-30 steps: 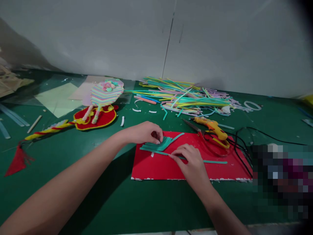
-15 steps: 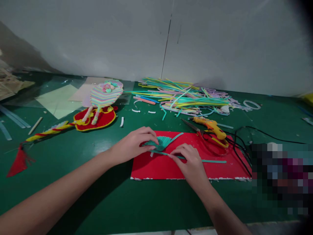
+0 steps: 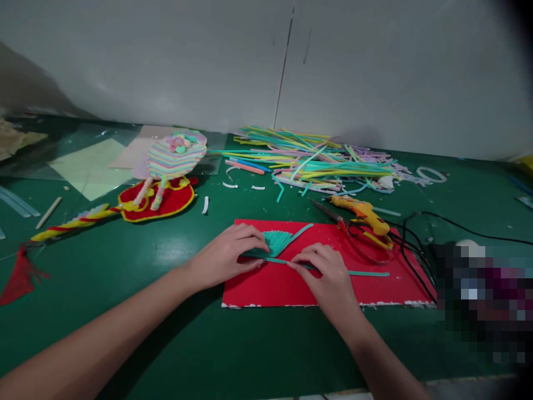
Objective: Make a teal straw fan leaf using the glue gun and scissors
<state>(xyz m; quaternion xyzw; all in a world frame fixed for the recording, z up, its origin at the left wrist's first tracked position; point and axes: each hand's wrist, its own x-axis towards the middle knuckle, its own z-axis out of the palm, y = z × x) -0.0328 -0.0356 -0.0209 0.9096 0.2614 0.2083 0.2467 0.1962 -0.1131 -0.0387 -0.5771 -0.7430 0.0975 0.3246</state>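
Observation:
A red sheet (image 3: 283, 286) lies on the green table (image 3: 125, 266) in front of me. On it sits a fan of teal strips (image 3: 278, 241), with one long teal strip (image 3: 366, 273) running off to the right. My left hand (image 3: 227, 255) rests on the left end of the fan, its fingers curled and pressing the strips down. My right hand (image 3: 322, 272) pinches the long teal strip close to the fan.
A yellow glue gun (image 3: 364, 214) and red-handled scissors (image 3: 353, 236) lie on the sheet's right part, with black cables (image 3: 416, 239) beside them. A heap of coloured strips (image 3: 308, 161) lies behind. A striped ornament on a red base (image 3: 166, 178) stands at the left.
My left hand has slid from above the fan to its left end and now presses it down. The fan looks tighter. My right hand has stayed on the long strip.

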